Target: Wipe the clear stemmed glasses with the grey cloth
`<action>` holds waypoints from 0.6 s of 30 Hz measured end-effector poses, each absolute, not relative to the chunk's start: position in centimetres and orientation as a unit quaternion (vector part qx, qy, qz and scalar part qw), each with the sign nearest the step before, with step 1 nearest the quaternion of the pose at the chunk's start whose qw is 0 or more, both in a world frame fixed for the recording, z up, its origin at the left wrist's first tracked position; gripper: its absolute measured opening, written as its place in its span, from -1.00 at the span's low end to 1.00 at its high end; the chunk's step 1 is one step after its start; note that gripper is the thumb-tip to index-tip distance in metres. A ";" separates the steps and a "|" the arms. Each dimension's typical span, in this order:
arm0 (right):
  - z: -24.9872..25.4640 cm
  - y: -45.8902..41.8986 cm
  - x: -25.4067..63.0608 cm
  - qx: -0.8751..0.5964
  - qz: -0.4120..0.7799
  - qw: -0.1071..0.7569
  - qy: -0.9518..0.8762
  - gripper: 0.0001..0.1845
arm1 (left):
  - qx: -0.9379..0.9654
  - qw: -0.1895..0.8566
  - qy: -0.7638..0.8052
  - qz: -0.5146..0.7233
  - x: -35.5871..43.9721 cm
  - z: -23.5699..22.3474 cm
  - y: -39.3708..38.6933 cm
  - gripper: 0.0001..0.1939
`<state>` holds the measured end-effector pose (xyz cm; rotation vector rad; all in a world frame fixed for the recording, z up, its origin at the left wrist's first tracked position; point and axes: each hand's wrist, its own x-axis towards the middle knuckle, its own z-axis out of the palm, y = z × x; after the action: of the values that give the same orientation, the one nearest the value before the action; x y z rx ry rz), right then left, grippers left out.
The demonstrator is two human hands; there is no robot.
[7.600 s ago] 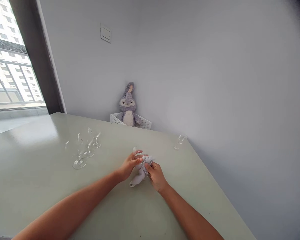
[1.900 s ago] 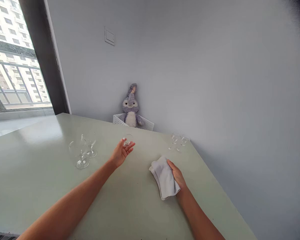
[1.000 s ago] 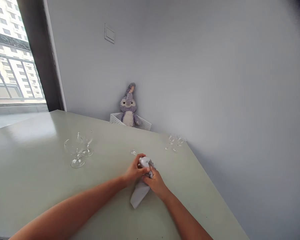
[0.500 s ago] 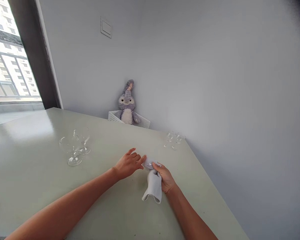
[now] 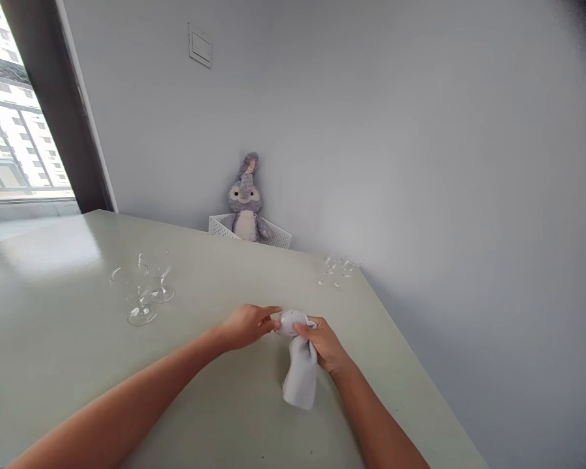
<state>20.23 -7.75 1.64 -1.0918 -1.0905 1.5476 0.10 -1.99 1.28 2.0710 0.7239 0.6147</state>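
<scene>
Over the middle of the table a clear drinking glass (image 5: pixel 287 322) lies tilted on its side between my two hands, its bowl partly covered by white cloth. My left hand (image 5: pixel 250 325) pinches the glass at its left end with thumb and fingers. My right hand (image 5: pixel 326 343) is closed round a white cloth (image 5: pixel 301 378), thumb on top, pressing it against the right part of the glass. The loose end of the cloth hangs down below the hand. Whether the glass has a stem is hidden by fingers and cloth.
Two stemmed glasses (image 5: pixel 142 315) stand upright at the left of the pale table (image 5: pixel 215 404). Several small clear glasses (image 5: pixel 338 284) stand near its far right corner. Behind the far edge, a plush rabbit (image 5: pixel 245 225) sits in a white perforated basket (image 5: pixel 278 238). A wall runs along the right.
My left fingers, spread apart before, have come together on the glass's left end. The cloth's hanging end has swung and turned, its opening no longer facing me. The view has shifted slightly.
</scene>
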 end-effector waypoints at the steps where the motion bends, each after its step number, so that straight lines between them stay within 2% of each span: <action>1: 1.2 -7.5 20.1 -0.448 0.636 0.484 -0.401 -0.67 | 0.844 0.343 0.295 0.289 0.3 1.0 -2.1 -0.51; 3: 0.8 -7.2 19.8 -0.446 0.647 0.510 -0.352 -0.65 | 0.864 0.244 0.299 0.323 0.5 0.6 -2.2 -0.47; 5: 1.1 -7.5 19.7 -0.431 0.651 0.498 -0.376 -0.64 | 0.860 0.248 0.316 0.316 0.3 0.6 -2.1 -0.50; 7: 2.0 -8.1 19.9 -0.421 0.631 0.461 -0.461 -0.66 | 0.828 0.361 0.326 0.280 0.0 0.7 -2.0 -0.55; 10: 3.5 -9.0 20.6 -0.419 0.586 0.369 -0.588 -0.72 | 0.733 0.610 0.260 0.155 -0.5 0.7 -1.8 -0.56; 11: 3.8 -9.1 20.9 -0.419 0.577 0.344 -0.611 -0.72 | 0.698 0.666 0.235 0.118 -0.5 0.6 -1.7 -0.56; 13: 3.8 -9.1 21.2 -0.419 0.572 0.326 -0.626 -0.71 | 0.657 0.716 0.220 0.085 -0.5 0.4 -1.6 -0.55; 16: 2.7 -8.5 21.5 -0.423 0.590 0.362 -0.585 -0.69 | 0.692 0.665 0.256 0.117 -0.2 0.3 -1.8 -0.54; 18: 1.8 -7.8 21.4 -0.431 0.611 0.399 -0.530 -0.68 | 0.766 0.539 0.293 0.189 0.0 0.4 -2.1 -0.56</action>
<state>21.42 -7.83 1.75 -1.0897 -1.3423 1.5471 0.04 -2.10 0.44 1.8223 0.6969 0.4486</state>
